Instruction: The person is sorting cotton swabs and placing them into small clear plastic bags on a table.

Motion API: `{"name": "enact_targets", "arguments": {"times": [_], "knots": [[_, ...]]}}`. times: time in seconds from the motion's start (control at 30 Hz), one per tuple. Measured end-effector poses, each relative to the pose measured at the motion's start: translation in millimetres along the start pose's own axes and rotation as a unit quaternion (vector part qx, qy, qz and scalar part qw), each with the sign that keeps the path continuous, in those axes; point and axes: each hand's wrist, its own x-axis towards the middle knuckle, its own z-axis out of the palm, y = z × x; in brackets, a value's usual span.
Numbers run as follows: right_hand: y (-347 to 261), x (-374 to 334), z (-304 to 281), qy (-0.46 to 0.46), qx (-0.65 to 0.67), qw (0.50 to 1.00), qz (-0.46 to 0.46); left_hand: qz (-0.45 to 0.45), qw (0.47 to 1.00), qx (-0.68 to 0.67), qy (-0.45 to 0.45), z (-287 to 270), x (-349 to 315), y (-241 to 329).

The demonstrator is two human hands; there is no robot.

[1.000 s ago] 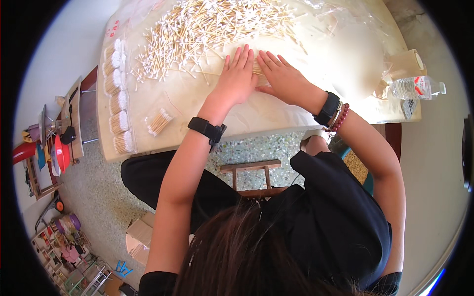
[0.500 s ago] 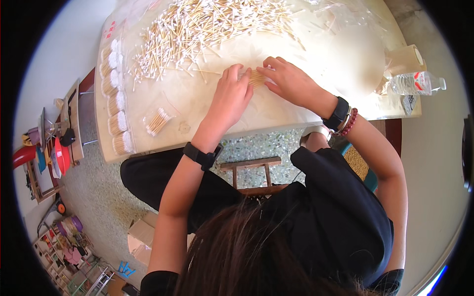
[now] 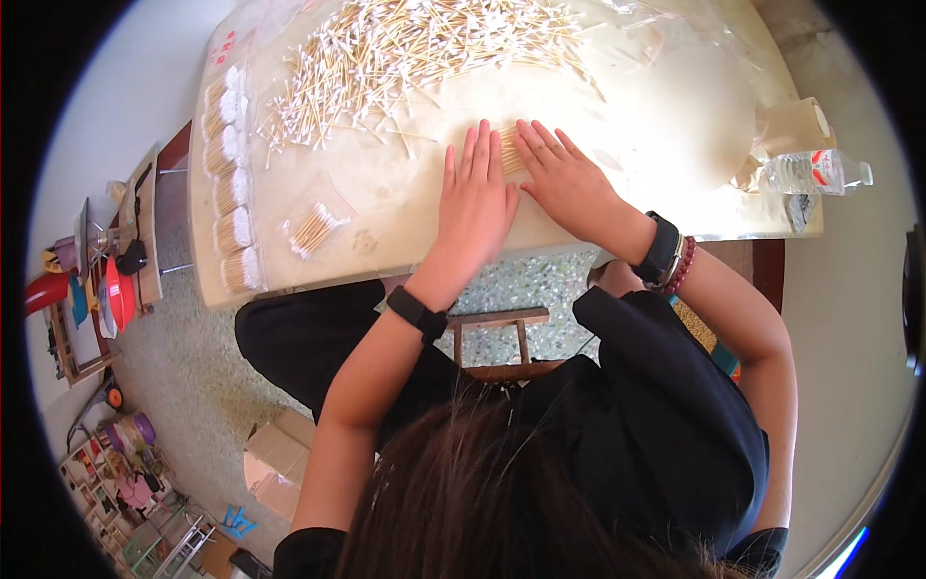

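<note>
Left hand [image 3: 477, 193]: laid flat, fingers straight and slightly spread, at the left end of a swab row
Right hand [image 3: 571, 183]: laid flat, fingers straight and spread, at its right end
Swab row [image 3: 509, 147]: between the hands, on the swab pile's near side
Swab pile [image 3: 424, 68]: loose on the bench [image 3: 395, 198]
Swab bundles [image 3: 231, 196]: lined up left of the pile
Plastic bottle [image 3: 805, 174]: right of the pile

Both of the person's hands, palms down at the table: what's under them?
Bamboo-coloured swab sticks show in the gap between the left hand and right hand. Whatever lies beneath the palms is covered, so how many swabs are there can't be told.
</note>
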Motion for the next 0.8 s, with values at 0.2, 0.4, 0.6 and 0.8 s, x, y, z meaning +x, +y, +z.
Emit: {"name": "enact_targets", "arguments": {"times": [0.2, 0.4, 0.6, 0.8], "knots": [[11.7, 14.8, 3.0, -0.011, -0.022, 1.000, -0.002, -0.022, 0.999, 0.028, 0.000, 4.7, 17.6, -5.9], [24.2, 27.2, 4.8, -0.002, -0.085, 0.996, -0.011, -0.045, 0.998, 0.033, -0.007, 8.0, 31.7, -7.6], [37.3, 41.7, 8.4, -0.014, -0.072, 0.997, -0.017, -0.058, 0.997, 0.042, -0.013, 10.2, 45.9, -13.6], [45.4, 53.0, 7.8, -0.033, -0.035, 0.999, -0.022, -0.069, 0.997, 0.001, -0.038, 9.1, 58.5, -23.0]]}}
